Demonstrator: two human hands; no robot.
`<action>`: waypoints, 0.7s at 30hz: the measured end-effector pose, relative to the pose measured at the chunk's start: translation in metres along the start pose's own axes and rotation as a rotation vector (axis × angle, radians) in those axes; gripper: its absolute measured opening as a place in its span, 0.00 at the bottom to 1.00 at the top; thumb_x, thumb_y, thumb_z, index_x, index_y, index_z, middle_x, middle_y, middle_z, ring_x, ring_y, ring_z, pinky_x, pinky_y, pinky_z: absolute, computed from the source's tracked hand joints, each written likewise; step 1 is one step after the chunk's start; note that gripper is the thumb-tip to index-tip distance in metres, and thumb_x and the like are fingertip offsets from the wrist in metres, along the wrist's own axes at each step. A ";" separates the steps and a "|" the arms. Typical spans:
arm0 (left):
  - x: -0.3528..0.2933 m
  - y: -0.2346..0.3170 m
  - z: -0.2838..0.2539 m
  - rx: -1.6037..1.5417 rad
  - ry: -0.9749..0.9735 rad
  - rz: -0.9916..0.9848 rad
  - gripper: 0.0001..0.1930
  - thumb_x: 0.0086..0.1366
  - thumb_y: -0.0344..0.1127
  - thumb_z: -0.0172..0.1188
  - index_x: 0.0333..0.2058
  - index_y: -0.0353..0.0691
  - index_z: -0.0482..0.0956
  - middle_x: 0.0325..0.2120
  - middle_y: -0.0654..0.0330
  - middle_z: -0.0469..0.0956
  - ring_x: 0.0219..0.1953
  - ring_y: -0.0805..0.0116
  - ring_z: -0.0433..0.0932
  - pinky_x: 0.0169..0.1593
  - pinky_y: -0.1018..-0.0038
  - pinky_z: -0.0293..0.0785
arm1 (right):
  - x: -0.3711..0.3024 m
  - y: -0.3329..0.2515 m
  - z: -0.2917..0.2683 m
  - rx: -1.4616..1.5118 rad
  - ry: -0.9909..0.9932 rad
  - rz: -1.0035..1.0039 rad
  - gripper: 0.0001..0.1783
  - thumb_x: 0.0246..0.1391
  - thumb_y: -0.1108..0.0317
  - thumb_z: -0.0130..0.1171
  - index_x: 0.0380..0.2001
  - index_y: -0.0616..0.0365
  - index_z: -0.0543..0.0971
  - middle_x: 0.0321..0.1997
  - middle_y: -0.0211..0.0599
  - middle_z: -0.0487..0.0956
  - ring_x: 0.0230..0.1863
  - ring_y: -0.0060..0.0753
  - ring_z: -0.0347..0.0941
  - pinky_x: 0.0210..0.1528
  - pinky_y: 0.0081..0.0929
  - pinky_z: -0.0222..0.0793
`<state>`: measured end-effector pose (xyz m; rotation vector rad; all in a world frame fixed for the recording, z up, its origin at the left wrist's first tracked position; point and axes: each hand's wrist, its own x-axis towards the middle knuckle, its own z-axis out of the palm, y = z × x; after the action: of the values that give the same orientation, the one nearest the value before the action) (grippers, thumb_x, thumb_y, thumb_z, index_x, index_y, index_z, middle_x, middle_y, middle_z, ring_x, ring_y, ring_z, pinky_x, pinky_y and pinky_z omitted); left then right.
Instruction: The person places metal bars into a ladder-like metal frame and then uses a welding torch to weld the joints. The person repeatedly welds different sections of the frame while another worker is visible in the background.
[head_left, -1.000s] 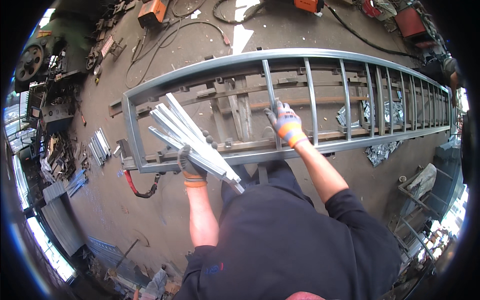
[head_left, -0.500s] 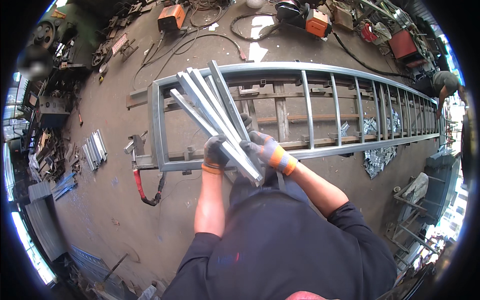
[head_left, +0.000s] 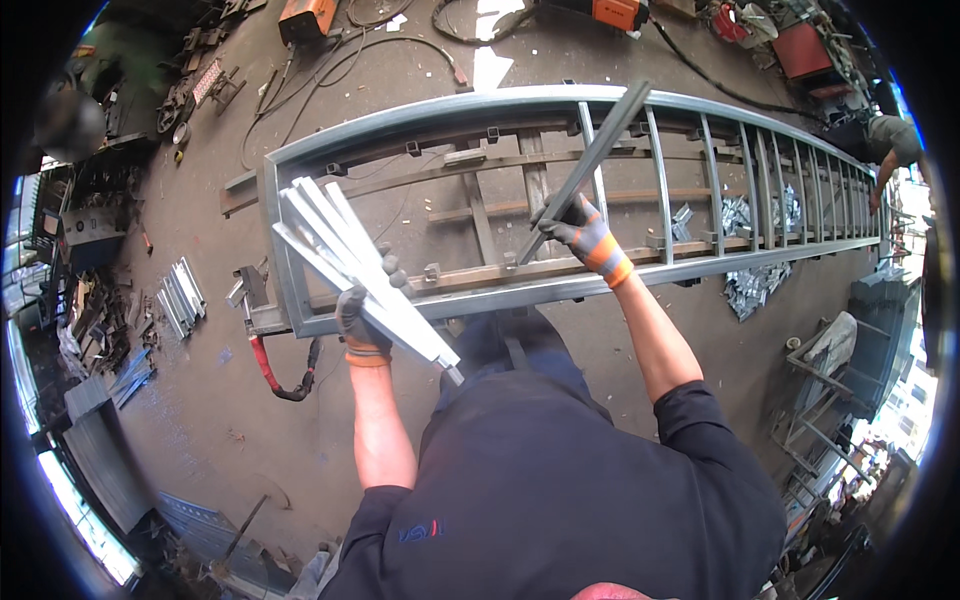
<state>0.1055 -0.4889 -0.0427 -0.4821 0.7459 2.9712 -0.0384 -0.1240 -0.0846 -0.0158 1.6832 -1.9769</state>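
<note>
Several shiny square metal tubes [head_left: 355, 265] lie bundled in my left hand [head_left: 362, 318], its gloved fingers wrapped round them near the frame's left end. One darker metal tube [head_left: 600, 148] is gripped by my right hand [head_left: 580, 238], slanting up and to the right across the frame's far rail. Beneath both hands stretches a long metal frame [head_left: 450, 302], ladder-like, with crossbars [head_left: 658, 170] set along its middle and right part. Its left section, under the bundle, has no such crossbars.
A co-worker [head_left: 890, 145] bends at the frame's far right end. Metal offcuts [head_left: 755, 290] lie on the floor below the frame, and cut strips [head_left: 181, 298] at left. A red-handled cable [head_left: 268, 368] hangs at the left corner. Orange machines [head_left: 308, 18] stand beyond, with cables across the floor.
My hands have moved apart. The right has drawn one tube out of the bundle and carried it right over the frame; the left has shifted left with the other tubes.
</note>
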 end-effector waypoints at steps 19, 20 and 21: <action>-0.015 -0.013 0.028 -0.130 0.107 0.098 0.44 0.56 0.38 0.74 0.65 0.25 0.61 0.47 0.53 0.68 0.41 0.67 0.66 0.44 0.68 0.69 | 0.057 0.083 0.006 -1.008 -0.246 0.512 0.33 0.58 0.47 0.66 0.51 0.70 0.76 0.48 0.64 0.84 0.51 0.57 0.84 0.54 0.47 0.80; -0.014 -0.013 0.028 -0.134 0.094 0.099 0.44 0.56 0.38 0.74 0.65 0.25 0.61 0.47 0.54 0.68 0.41 0.67 0.66 0.44 0.68 0.69 | 0.060 0.088 0.006 -1.002 -0.252 0.447 0.33 0.60 0.47 0.64 0.51 0.70 0.77 0.49 0.64 0.84 0.53 0.59 0.83 0.56 0.48 0.78; -0.013 -0.014 0.028 -0.085 0.105 0.111 0.45 0.56 0.40 0.74 0.65 0.25 0.61 0.46 0.55 0.67 0.42 0.67 0.66 0.44 0.68 0.69 | 0.062 0.092 0.006 -1.023 -0.287 0.476 0.33 0.61 0.46 0.62 0.52 0.70 0.77 0.50 0.65 0.84 0.54 0.60 0.82 0.59 0.49 0.76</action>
<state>0.1111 -0.4630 -0.0218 -0.6258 0.6783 3.1119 -0.0535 -0.1615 -0.1884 -0.2307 2.0586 -0.6113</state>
